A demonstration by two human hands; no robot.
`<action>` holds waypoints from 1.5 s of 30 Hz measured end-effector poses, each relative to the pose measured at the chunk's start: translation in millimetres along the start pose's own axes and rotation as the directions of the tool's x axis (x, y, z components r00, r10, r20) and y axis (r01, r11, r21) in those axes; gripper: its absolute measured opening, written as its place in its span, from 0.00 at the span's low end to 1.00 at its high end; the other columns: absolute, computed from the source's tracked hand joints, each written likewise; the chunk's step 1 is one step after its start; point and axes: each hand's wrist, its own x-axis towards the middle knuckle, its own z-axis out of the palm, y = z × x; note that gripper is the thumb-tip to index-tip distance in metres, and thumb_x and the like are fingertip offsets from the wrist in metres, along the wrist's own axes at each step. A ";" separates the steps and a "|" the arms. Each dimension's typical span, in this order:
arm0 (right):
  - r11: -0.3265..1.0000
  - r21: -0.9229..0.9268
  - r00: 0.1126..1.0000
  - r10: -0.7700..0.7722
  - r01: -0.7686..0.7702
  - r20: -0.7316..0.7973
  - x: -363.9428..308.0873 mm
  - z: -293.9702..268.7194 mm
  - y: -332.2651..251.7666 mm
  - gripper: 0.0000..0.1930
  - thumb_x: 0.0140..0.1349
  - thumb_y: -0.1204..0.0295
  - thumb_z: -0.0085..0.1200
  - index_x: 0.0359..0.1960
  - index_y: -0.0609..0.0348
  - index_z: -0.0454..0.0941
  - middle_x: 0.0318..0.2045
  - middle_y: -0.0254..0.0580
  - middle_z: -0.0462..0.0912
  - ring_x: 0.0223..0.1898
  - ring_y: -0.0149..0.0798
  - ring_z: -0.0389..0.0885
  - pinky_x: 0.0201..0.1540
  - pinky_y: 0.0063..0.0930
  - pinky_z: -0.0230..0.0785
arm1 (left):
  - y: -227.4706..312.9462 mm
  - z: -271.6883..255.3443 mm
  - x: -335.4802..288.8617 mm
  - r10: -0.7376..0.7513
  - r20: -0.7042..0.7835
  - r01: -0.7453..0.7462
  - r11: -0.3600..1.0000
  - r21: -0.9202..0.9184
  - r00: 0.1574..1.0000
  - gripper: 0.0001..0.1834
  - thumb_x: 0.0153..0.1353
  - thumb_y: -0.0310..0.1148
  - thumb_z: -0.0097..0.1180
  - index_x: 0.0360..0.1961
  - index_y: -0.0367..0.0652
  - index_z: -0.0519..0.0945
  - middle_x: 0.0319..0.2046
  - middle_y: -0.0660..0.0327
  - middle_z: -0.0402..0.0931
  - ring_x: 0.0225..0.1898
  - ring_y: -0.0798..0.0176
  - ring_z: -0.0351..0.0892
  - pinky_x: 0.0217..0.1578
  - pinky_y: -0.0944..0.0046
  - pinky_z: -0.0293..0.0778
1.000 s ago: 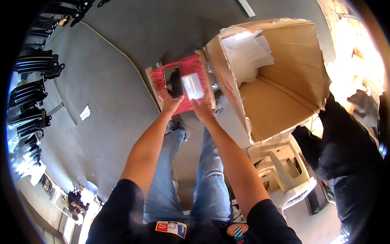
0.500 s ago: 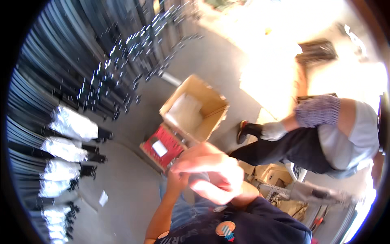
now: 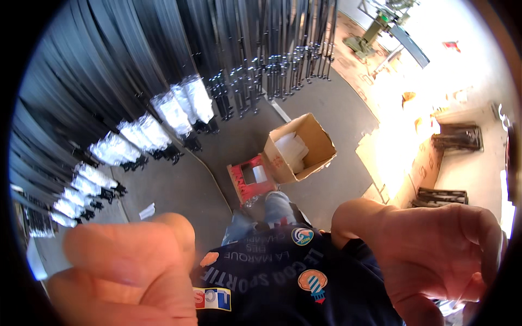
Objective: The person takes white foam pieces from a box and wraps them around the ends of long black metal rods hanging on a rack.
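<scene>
My left hand (image 3: 128,266) is raised close in the lower left, large and blurred, its fingers curled inward. Nothing identifiable shows in it. My right hand (image 3: 424,252) is up at the lower right, palm partly showing and fingers bent round, with some of them past the picture's edge. Whatever it may hold is hidden. Between the hands are my dark printed shirt (image 3: 261,271) and jeans (image 3: 278,209). Beyond my feet stands an open cardboard box (image 3: 321,144) with white sheet material (image 3: 292,149) inside. Touching its left side is a red box (image 3: 247,193) with a white patch on it.
Long dark strips (image 3: 147,49) hang in dense rows along the left and far side. Several have white wrapping (image 3: 196,100) at their lower ends. A scrap of paper (image 3: 147,211) lies on the grey floor. Green machinery (image 3: 375,32) stands far right, dark stacked pieces (image 3: 458,137) nearer.
My hands, close together in front of me before, are now wide apart at the left and right. The view has turned, and the co-worker on the right is out of sight.
</scene>
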 end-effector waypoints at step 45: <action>-0.191 -0.733 -0.173 0.980 -0.653 -0.101 -681.6 -549.9 287.6 0.17 0.52 0.76 0.38 0.44 0.61 0.72 0.42 0.54 0.74 0.44 0.51 0.73 0.46 0.35 0.64 | -395.1 241.3 -562.5 -0.936 -0.247 0.441 -0.337 0.832 -0.250 0.32 0.44 0.27 0.56 0.53 0.36 0.61 0.57 0.48 0.51 0.55 0.41 0.50 0.54 0.49 0.55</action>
